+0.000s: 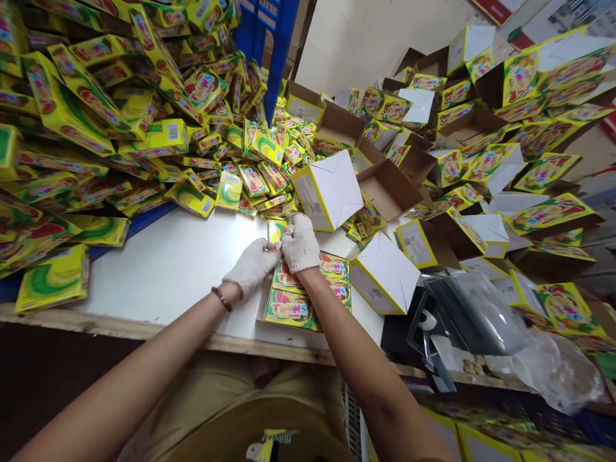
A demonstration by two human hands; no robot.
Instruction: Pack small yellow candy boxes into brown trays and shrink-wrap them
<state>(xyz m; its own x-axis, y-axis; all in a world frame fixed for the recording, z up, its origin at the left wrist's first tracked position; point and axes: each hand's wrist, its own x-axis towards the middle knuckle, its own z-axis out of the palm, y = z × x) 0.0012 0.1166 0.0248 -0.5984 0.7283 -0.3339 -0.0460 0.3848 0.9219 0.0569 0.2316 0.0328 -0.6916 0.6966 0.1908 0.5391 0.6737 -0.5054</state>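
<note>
Both hands wear white knitted gloves with bare fingertips. My left hand (254, 264) and my right hand (300, 244) meet at the middle of the white table, fingers closed about a small yellow-and-green candy box (276, 231). My fingers partly cover that box. Just below my hands, an open display carton (260, 308) holds several small "Twins" candy boxes (289, 305) lying flat in rows. My right forearm crosses over the carton and hides part of it. Loose small candy boxes (253, 181) lie right beyond my hands.
A big heap of candy boxes (144, 128) covers the left, beside a blue plastic crate (282, 51). Many open display cartons (392, 189) are piled on the right. A tape dispenser (428, 321) and clear plastic bag (553, 369) lie at the right front edge.
</note>
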